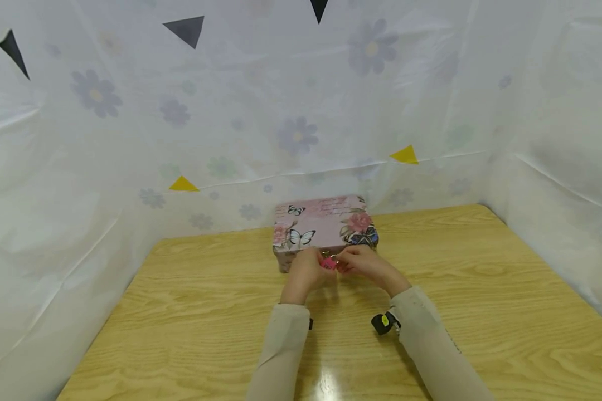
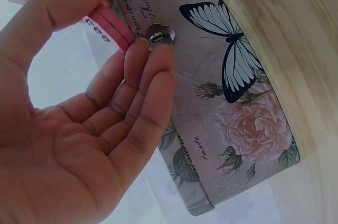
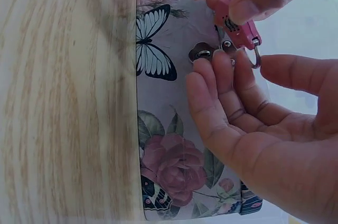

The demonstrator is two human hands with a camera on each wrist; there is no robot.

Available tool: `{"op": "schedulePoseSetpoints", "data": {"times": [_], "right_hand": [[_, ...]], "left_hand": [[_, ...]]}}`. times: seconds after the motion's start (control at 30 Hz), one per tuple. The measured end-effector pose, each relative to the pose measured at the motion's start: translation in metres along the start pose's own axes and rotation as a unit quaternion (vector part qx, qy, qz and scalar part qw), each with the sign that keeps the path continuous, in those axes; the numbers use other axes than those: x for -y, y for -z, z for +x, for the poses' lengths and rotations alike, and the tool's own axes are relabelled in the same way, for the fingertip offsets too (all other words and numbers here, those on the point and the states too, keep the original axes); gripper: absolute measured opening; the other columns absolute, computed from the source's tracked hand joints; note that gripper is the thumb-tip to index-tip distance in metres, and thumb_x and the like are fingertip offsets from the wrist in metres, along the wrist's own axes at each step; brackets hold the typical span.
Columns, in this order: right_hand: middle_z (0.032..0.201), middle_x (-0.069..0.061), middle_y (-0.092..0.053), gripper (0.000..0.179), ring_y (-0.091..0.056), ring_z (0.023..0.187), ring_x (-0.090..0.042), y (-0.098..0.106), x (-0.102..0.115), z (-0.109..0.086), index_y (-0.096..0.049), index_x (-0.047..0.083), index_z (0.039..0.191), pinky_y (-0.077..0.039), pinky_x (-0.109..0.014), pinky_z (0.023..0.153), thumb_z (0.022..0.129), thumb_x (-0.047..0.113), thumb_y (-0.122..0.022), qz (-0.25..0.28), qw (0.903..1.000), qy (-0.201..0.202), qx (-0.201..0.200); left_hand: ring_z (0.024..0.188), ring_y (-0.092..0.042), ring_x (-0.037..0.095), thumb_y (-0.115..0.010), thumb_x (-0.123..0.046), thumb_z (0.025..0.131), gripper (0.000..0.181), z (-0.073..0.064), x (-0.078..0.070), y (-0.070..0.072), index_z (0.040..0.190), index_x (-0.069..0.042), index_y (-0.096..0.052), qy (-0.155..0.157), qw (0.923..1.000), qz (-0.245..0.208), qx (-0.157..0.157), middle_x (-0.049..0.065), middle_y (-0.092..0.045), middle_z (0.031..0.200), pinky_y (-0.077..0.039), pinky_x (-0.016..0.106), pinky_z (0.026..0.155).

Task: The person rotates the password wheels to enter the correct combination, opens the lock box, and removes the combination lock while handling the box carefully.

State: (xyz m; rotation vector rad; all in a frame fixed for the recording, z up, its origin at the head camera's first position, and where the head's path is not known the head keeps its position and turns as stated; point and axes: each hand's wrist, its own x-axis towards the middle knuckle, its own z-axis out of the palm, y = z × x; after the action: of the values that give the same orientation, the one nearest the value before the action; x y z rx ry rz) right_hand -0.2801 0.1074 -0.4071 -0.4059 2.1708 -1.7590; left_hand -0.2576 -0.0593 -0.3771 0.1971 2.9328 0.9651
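A pink combination padlock (image 3: 240,26) is held at the front of a floral box (image 1: 326,223) with butterflies on its lid. My left hand (image 1: 308,273) pinches the padlock's body between thumb and fingertips, as the left wrist view (image 2: 79,145) also shows. With thumb and index finger, my right hand (image 3: 264,113) pinches the curved metal shackle (image 3: 257,57). Its other fingertips rest by the metal clasp (image 3: 202,52) on the box front. Dark number dials (image 3: 231,24) show on the padlock's side. In the head view the hands partly cover the clasp.
The box stands on a wood-grain table (image 1: 205,312), near its back edge. Behind the table hangs a whitish flower-print sheet (image 1: 251,128), with more sheeting at both sides. Yellow and black triangles mark the sheet. A small black wrist camera (image 1: 383,323) sits by the right cuff.
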Motion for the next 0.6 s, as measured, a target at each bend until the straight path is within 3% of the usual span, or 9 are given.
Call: {"op": "schedulePoseSetpoints", "data": {"times": [0.2,0.43,0.6], "right_hand": [[0.098,-0.016,-0.067,0.030,-0.065,0.094,-0.030,0.000,0.005,-0.002,-0.060,-0.013,0.107,-0.047,-0.051,0.094,0.100,0.014,-0.051,0.000,0.9999,0.005,0.011],[0.091,-0.014,-0.068,0.024,-0.068,0.088,-0.029,-0.004,0.008,-0.003,-0.059,-0.016,0.106,-0.052,-0.047,0.088,0.097,0.006,-0.054,0.011,0.9999,0.004,-0.012],[0.087,-0.017,-0.069,0.020,-0.069,0.081,-0.025,-0.011,0.008,-0.002,-0.060,-0.016,0.101,-0.056,-0.043,0.080,0.096,0.002,-0.055,-0.011,0.9991,0.006,-0.041]], "left_hand": [[0.064,-0.047,0.018,-0.082,-0.019,0.075,0.031,0.001,-0.003,0.001,0.079,-0.004,-0.055,0.034,0.9992,-0.017,-0.014,0.004,-0.052,0.072,-0.039,0.029,0.055],[0.064,-0.047,0.018,-0.082,-0.021,0.077,0.033,0.002,-0.003,0.001,0.078,-0.004,-0.054,0.033,0.9987,-0.030,-0.026,0.005,-0.053,0.072,-0.039,0.028,0.054],[0.067,-0.047,0.018,-0.082,-0.019,0.077,0.032,0.000,0.000,0.005,0.081,-0.001,-0.055,0.027,0.9983,-0.049,-0.015,0.006,-0.052,0.074,-0.039,0.029,0.057]]}}
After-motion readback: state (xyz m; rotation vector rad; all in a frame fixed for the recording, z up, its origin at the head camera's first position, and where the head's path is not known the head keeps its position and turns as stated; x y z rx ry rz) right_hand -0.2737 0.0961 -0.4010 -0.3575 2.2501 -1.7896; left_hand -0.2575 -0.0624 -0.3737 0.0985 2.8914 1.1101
